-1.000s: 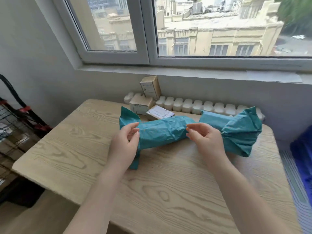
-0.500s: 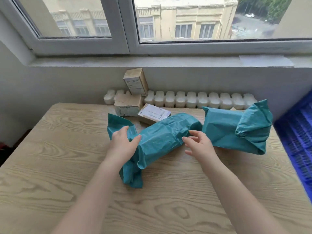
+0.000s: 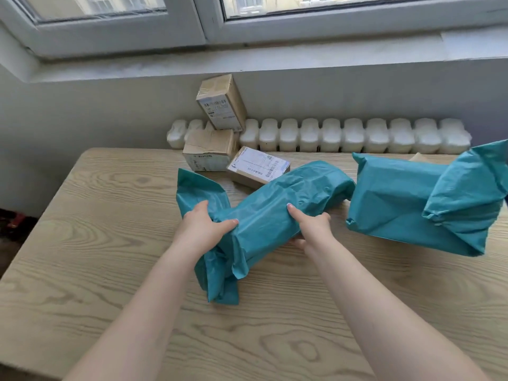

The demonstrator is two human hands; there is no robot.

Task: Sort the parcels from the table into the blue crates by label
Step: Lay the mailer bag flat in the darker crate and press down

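The left hand [image 3: 204, 229] and right hand [image 3: 312, 228] both curl their fingers round the teal parcel [image 3: 277, 213] lying between them. It rests on a wooden table [image 3: 110, 243] under a window [image 3: 209, 20].

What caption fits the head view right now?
Both hands, left and right, grip a teal parcel on the wooden table.

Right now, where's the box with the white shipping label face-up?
Head view, back centre of the table: the labelled box lies just right of the lower cardboard box, its near edge tucked behind the long teal parcel.
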